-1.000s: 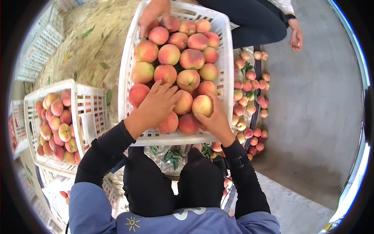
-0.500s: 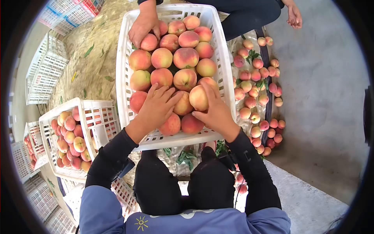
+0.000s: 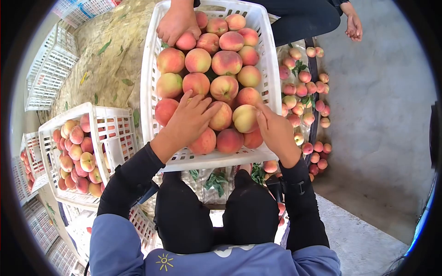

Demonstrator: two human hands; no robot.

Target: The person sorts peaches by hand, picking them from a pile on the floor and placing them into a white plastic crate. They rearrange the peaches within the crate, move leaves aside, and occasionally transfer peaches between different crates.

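A white plastic crate [image 3: 147,87] full of peaches sits in front of me. My left hand [image 3: 189,120] lies over the peaches in its near half, fingers spread, the fingertips resting by a red-yellow peach [image 3: 221,116]. At the crate's right side, my right hand [image 3: 278,133] has its fingers extended beside a yellowish peach [image 3: 245,118], close to or touching its right edge; it does not wrap round the fruit. Another peach [image 3: 252,138] shows just below. In the far left corner another person's hand [image 3: 178,24] is on a small peach [image 3: 186,41].
Another crate of peaches [image 3: 94,152] stands at left, with more white crates [image 3: 50,69] beyond. Loose peaches [image 3: 301,89] and leaves lie on the ground sheet at right, beside a grey concrete floor [image 3: 368,106]. The other person's knee [image 3: 304,23] is at the far side.
My right hand has shifted right and eased off the yellowish peach, which now shows more of its surface. My left hand stays over the peaches. The view has shifted slightly.
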